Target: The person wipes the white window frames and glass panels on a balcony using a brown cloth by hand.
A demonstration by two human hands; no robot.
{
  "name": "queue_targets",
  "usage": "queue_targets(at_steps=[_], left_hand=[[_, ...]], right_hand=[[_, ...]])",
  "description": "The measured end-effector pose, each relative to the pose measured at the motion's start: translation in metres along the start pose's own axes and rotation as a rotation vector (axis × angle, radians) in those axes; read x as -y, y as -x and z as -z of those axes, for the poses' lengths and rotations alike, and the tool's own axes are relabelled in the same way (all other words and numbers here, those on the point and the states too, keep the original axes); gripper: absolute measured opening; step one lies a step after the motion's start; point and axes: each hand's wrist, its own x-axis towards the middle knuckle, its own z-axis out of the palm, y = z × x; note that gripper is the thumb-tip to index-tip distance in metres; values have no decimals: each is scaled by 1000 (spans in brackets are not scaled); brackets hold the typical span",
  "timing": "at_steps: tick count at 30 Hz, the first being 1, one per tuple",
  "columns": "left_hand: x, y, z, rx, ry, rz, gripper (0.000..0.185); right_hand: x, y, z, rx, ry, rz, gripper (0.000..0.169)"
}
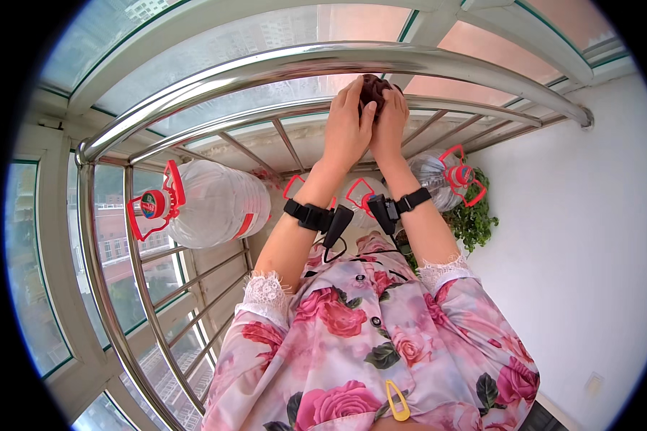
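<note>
Both my hands are raised at the metal railing, close together around a dark brown, folded or ridged object whose kind I cannot tell. My left hand covers its left side, with the fingers pointing up. My right hand holds its right side, fingers curled over it. The object's lower part is hidden by the hands. A polished steel handrail runs just beyond it. Black straps with small black devices sit on both forearms. A yellow hair clip is on the floral shirt below.
A large clear plastic bottle with a red handle stands at the left inside the railing. More such bottles stand beyond my forearms. A green leafy plant is beside the white wall on the right. Windows surround the railing.
</note>
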Motion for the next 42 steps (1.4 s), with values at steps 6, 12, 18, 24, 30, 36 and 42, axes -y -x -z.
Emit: queue_targets(at_steps=[6,12,18,24,30,36,42], left_hand=[[42,-13,1,-68,-217,-34,37],[66,-20,36,-162,-335,113,34],[102,-15,87,-224,-605,257,37],[123,-3,126,-311,-676,209,41],[98,4,106,-279,-758,135,40],[74,4,56,-171,-707,48,39],[49,-9,-9,-108,-661,-50,37]], right_hand=[[14,-14,-30,60,97,-76,38],[54,-18,-51,144,50,-110,36],[100,-8,-80,173,-22,-5,35],[134,-8,-96,176,-52,98,31],[114,-7,-77,238,-53,167,28],[70,-8,-43,158,76,155,26],[15,-16,2,138,121,81,25]])
